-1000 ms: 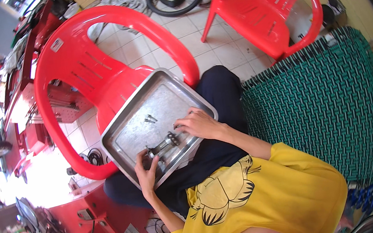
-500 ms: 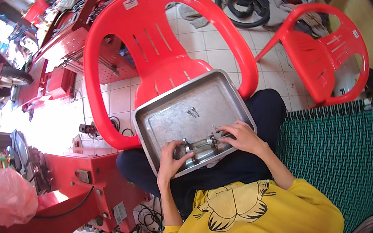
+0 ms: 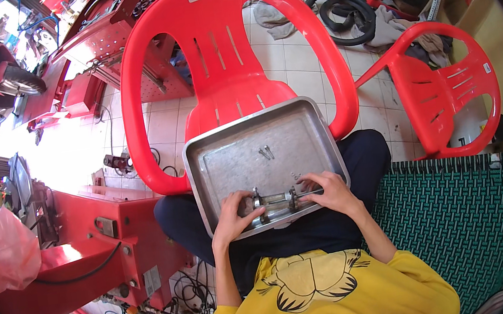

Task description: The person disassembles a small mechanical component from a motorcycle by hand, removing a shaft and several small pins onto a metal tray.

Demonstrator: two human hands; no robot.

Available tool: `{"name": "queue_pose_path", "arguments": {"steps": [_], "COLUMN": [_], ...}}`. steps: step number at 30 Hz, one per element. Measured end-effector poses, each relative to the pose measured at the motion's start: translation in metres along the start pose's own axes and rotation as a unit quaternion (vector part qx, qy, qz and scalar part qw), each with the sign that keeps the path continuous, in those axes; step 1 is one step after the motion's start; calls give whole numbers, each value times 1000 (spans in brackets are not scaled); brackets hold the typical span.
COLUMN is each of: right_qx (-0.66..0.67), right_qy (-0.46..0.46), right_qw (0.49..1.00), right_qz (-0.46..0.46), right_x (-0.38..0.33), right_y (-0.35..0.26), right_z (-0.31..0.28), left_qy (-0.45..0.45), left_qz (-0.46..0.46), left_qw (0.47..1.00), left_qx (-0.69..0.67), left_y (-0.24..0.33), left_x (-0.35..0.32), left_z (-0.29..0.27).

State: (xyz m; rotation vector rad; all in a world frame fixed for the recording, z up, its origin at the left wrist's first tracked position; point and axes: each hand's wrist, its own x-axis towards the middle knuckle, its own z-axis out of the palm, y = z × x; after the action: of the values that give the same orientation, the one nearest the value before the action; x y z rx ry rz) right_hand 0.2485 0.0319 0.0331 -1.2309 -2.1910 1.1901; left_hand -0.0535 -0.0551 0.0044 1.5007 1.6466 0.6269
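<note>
A spool-shaped metal part (image 3: 277,198), like a wheel hub with a flange near each end, lies level in the near part of a shallow steel tray (image 3: 231,122). My left hand (image 3: 234,217) is closed round its left end, thumb in front and fingers behind. My right hand (image 3: 334,193) pinches the right end, where a thin rod sticks out past the flange. Two or so small bolts (image 3: 266,153) lie loose in the middle of the tray. Several tiny metal bits (image 3: 295,176), too small to name, sit behind the part, close to my right fingers.
The tray rests on my lap and against a red plastic chair (image 3: 226,81) ahead. Another red chair (image 3: 429,97) stands at the right, by a green woven seat (image 3: 454,220). Red machinery (image 3: 143,245) is close on my left. Black tubing (image 3: 366,20) lies on the floor beyond.
The view has shifted slightly. Both hands stay at the ends of the metal part, with the right fingers a little more closed round the rod end.
</note>
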Motion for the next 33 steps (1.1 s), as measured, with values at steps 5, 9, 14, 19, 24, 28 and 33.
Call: {"name": "queue_pose_path", "arguments": {"steps": [5,9,14,19,24,28,33], "right_qx": [-118,-62,26,-65,-118,-35,-33], "right_qy": [17,-17,-61,-27,10,0,31], "right_qw": [993,998,998,997,992,998,999], "right_qz": [19,5,19,25,-40,-46,-23], "right_x": [1,5,7,13,18,20,22], "right_y": [11,7,6,10,17,11,18], "right_z": [6,3,-5,0,6,-3,3], "left_qy": [11,11,13,49,62,75,85], "left_qz": [22,25,36,51,42,16,27], "left_qw": [1000,999,999,998,997,995,994], "left_qx": [-15,-18,-6,-3,-14,-57,-66], "left_y": [-3,-4,-1,-7,-3,0,-4], "left_x": [1,2,2,1,4,5,6], "left_z": [2,1,-1,5,2,0,3]}}
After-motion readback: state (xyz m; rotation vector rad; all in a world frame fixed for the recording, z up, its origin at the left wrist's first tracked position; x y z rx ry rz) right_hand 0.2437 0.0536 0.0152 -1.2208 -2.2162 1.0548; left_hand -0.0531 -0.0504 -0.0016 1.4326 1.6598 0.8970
